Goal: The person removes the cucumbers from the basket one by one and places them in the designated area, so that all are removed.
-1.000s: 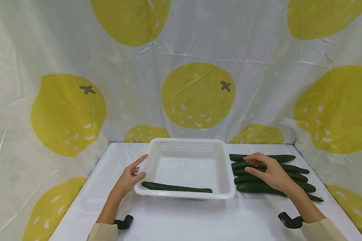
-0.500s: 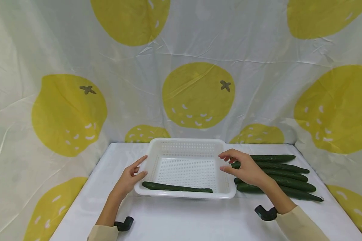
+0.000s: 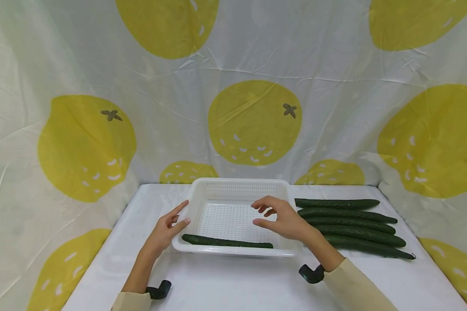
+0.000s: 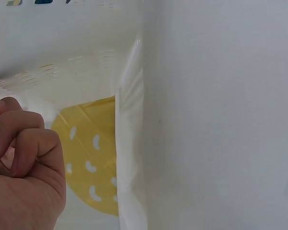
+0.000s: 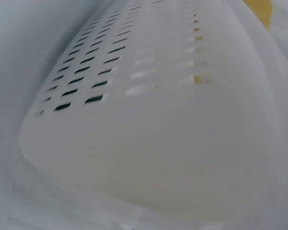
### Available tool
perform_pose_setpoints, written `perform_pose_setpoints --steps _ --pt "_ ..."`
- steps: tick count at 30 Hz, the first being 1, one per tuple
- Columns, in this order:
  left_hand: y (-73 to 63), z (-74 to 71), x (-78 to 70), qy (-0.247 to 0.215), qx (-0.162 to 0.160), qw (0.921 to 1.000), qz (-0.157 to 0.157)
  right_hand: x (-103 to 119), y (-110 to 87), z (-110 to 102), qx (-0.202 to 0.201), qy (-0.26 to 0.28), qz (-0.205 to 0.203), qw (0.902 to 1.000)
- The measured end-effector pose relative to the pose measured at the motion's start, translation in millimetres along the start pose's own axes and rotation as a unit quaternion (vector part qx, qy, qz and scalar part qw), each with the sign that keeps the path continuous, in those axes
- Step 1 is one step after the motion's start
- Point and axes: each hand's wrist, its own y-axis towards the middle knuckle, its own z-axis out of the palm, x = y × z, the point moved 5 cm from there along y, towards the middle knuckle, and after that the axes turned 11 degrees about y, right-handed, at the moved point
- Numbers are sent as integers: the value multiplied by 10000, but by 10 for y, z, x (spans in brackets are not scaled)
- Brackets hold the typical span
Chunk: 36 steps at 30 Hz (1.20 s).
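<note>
A white plastic basket (image 3: 241, 254) stands in the middle of the table in the head view. One long dark green cucumber (image 3: 227, 242) lies inside along its near wall. The left hand (image 3: 164, 231) holds the basket's left rim, thumb over the rim and index finger stretched along it. Its other fingers (image 4: 29, 139) look curled in the left wrist view. Over the basket's right part hovers the right hand (image 3: 282, 220), fingers loosely bent with nothing between them. The basket's slotted wall (image 5: 149, 139) fills the right wrist view; the right hand's fingers are hidden there.
Several more cucumbers (image 3: 358, 231) lie side by side to the right of the basket. White cloth covers the table (image 3: 225, 285). A lemon-print curtain (image 3: 253, 65) encloses the back and both sides.
The right hand has moved left, from above the cucumbers on the table, across the right rim, to over the basket. The left hand and the cucumbers stay where they were.
</note>
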Motion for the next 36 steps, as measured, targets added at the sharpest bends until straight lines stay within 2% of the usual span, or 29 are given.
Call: perform_pose_setpoints --steps 5,10,19,26,30,36 --pt "2 4 14 -2 -14 10000 18 18 130 191 260 72 23 9996" --pt "1 7 24 -121 -11 9999 93 -8 231 368 650 104 255 9975" --pt "7 7 22 -165 -26 9998 144 -97 313 575 1386 49 651 9882" --pt "19 4 15 -207 -24 9997 111 -209 292 748 1919 -436 1059 9747" --pt "9 4 15 -212 -38 9997 87 -223 277 817 2147 -696 1112 9678" --pt "-22 11 2 -256 -68 9996 52 -237 251 866 2420 -648 1246 9601"
